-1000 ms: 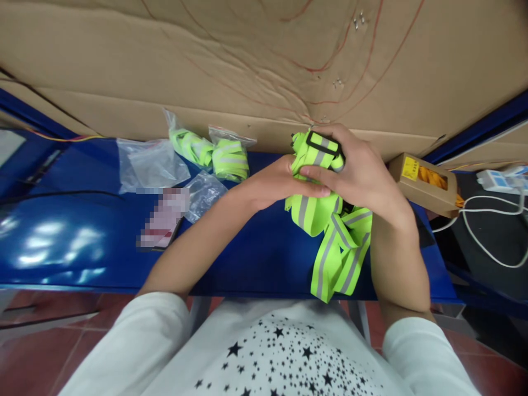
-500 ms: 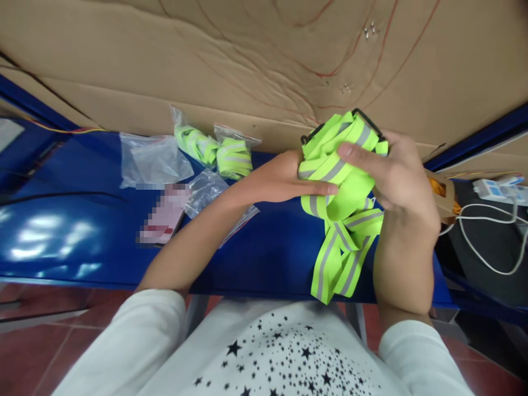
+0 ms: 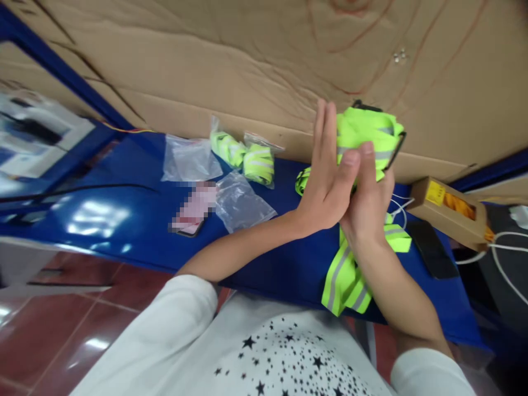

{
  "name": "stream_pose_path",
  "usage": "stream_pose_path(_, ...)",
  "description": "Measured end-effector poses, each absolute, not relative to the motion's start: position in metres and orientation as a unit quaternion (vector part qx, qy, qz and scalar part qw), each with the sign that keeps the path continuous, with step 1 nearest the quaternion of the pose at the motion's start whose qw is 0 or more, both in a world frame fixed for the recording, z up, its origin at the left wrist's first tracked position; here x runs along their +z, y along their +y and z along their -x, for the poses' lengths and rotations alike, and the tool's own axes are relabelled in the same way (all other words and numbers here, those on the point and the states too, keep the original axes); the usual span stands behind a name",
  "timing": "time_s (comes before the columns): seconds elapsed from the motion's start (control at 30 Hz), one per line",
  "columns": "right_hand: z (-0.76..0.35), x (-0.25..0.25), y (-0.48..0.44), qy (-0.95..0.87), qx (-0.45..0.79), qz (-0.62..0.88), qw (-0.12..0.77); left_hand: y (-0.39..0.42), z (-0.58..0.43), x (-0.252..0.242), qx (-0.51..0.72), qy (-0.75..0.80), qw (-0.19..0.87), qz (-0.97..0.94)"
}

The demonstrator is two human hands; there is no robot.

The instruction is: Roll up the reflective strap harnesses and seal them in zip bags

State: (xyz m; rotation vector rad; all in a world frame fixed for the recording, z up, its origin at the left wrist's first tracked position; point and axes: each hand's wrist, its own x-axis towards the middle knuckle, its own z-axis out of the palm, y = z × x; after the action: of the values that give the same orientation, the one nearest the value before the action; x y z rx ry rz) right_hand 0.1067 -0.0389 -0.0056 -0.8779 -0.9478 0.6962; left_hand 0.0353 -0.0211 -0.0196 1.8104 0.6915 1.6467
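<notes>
A neon-green reflective strap bundle point(image 3: 367, 135) with grey stripes and black buckles is up in front of the cardboard. My right hand point(image 3: 367, 214) grips it from below, its thumb on the near face. My left hand point(image 3: 325, 176) is open, its fingers stretched upward along the bundle's left side and its thumb at the front near the right thumb. Loose neon-green strap point(image 3: 344, 280) lies below the hands on the blue table point(image 3: 284, 264). Another green strap roll point(image 3: 303, 180) shows partly behind my left hand.
Two bagged strap rolls point(image 3: 259, 164) lie by the cardboard wall point(image 3: 264, 104). Clear plastic bags point(image 3: 243, 203) and a phone point(image 3: 193, 209) with a blurred screen are on the left. A black phone point(image 3: 433, 250), a brown box point(image 3: 449, 212) and white cables point(image 3: 503, 264) are on the right.
The bundle has been turned and stands more upright. My left hand has swung from reaching across it to fingers pointing up beside it. The view has shifted right, showing the black phone.
</notes>
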Motion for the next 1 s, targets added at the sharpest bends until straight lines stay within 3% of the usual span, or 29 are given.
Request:
stream_pose_path(0.27,-0.095,-0.024,-0.034,-0.408,0.393,0.334,0.754,-0.009,-0.035,-0.022,0.644,0.277,0.503,-0.505)
stream_pose_path(0.4,-0.103,-0.02,-0.03,-0.436,0.397,0.326,0.739,-0.008,-0.036,-0.02,0.661,0.232,0.528,-0.48)
stream_pose_path(0.57,-0.107,-0.018,-0.031,-0.455,0.459,0.39,0.656,0.011,-0.03,-0.03,0.633,0.309,0.472,-0.529)
stream_pose_path(0.8,-0.107,-0.016,-0.041,-0.43,0.456,0.351,0.696,0.01,-0.031,-0.03,0.617,0.27,0.411,-0.615)
stream_pose_path(1.0,-0.121,0.001,-0.059,-0.473,0.489,0.273,0.68,-0.029,-0.013,0.008,0.558,0.302,0.192,-0.749)
